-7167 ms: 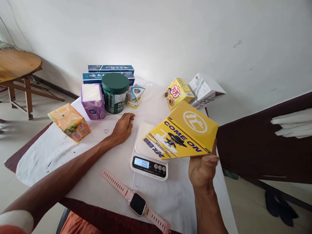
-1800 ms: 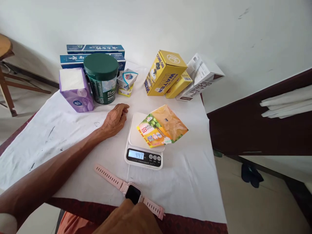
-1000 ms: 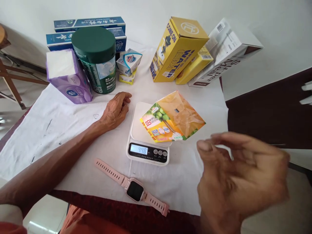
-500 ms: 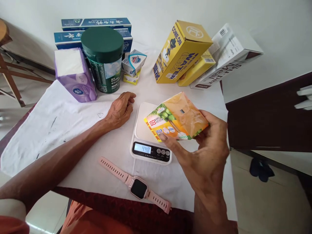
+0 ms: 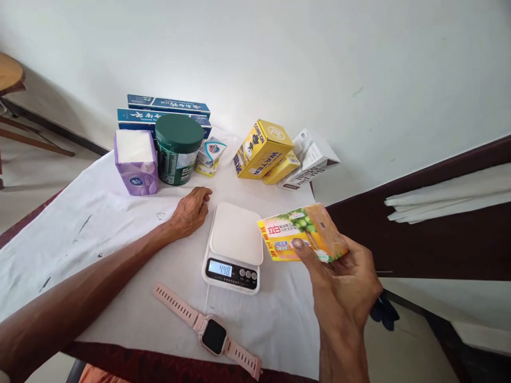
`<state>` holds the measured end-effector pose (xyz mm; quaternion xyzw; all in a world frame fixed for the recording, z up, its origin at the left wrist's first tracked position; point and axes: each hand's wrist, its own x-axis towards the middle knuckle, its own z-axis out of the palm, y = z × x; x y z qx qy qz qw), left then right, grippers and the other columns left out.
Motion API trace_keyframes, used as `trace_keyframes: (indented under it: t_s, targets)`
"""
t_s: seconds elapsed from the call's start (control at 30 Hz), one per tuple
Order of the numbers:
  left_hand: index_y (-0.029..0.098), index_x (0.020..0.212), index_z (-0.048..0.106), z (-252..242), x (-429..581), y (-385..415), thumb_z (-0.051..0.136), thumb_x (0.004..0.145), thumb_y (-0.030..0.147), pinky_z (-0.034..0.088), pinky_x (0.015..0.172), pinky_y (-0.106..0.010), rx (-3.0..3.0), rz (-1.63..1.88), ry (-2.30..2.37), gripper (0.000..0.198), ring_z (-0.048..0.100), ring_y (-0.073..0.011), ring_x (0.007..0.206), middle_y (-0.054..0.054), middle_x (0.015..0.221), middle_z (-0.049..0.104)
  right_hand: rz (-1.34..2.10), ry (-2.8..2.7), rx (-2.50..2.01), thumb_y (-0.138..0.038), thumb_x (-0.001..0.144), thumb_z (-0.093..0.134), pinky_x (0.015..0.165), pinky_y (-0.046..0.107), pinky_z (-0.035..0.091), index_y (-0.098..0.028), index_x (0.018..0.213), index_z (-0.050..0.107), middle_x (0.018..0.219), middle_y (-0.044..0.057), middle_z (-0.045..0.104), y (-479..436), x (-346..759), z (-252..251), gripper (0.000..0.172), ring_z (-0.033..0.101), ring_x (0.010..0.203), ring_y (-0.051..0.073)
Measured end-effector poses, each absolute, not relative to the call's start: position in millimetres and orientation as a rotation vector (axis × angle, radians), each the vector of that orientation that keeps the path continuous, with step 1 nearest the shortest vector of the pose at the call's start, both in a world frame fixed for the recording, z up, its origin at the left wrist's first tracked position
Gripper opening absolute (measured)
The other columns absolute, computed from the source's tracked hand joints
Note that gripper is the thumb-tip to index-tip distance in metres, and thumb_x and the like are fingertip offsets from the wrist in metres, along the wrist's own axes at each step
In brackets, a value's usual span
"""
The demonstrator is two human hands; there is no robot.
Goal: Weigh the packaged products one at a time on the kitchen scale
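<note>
My right hand grips an orange and yellow soap pack, its thumb on the printed front and the fingers behind. The pack is held up at the right side of a white kitchen scale, whose plate is bare. The lit display reads about 448. My left hand rests on the white cloth left of the scale, fingers loosely curled with nothing visible in them. In front of the scale lies a pink smartwatch, its strap stretched out.
At the back left stand a purple tissue pack, a dark green tub, blue toothpaste boxes and a small white soap box. Yellow boxes and a white box are at the back right, near the wall.
The camera view has shifted, so the table things appear smaller and lower. My right hand has carried the soap pack rightward, from over the scale to beside it. The left hand stays resting.
</note>
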<state>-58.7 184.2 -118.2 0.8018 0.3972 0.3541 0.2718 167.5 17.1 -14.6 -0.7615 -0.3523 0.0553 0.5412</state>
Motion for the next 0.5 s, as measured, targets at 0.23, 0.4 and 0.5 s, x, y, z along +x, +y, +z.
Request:
trace_keyframes:
  t_s: [0.23, 0.4, 0.5]
  targets:
    - [0.015, 0.120, 0.056, -118.8, -60.0, 183.7, 0.045, 0.086, 0.008, 0.055, 0.087, -0.038, 2.157, 0.992, 1.046, 0.036, 0.065, -0.0210, 0.091, -0.010, 0.105, 0.066, -0.145, -0.734, -2.062, -0.055, 0.056, 0.088, 0.087, 0.048, 0.058, -0.016, 0.113, 0.064, 0.104, 0.011, 0.075, 58.3, 241.9, -27.1, 0.073, 0.072, 0.092, 0.031]
    - [0.013, 0.120, 0.056, -119.2, -59.9, 183.8, 0.045, 0.086, 0.011, 0.055, 0.082, -0.039, 2.148, 1.007, 1.047, 0.036, 0.064, -0.0214, 0.086, -0.011, 0.105, 0.066, -0.253, -0.610, -2.153, -0.045, 0.056, 0.087, 0.097, 0.050, 0.052, -0.019, 0.103, 0.061, 0.105, 0.014, 0.073, 106.1, 290.1, -37.7, 0.060, 0.069, 0.103, 0.035]
    - [0.015, 0.120, 0.056, -118.1, -59.8, 183.9, 0.045, 0.086, 0.012, 0.055, 0.081, -0.039, 2.152, 1.008, 1.053, 0.035, 0.065, -0.0209, 0.085, -0.010, 0.106, 0.067, -0.239, -0.556, -2.193, -0.043, 0.057, 0.089, 0.096, 0.050, 0.052, -0.021, 0.100, 0.059, 0.103, 0.013, 0.073, 130.5, 304.7, -44.0, 0.057, 0.068, 0.103, 0.035]
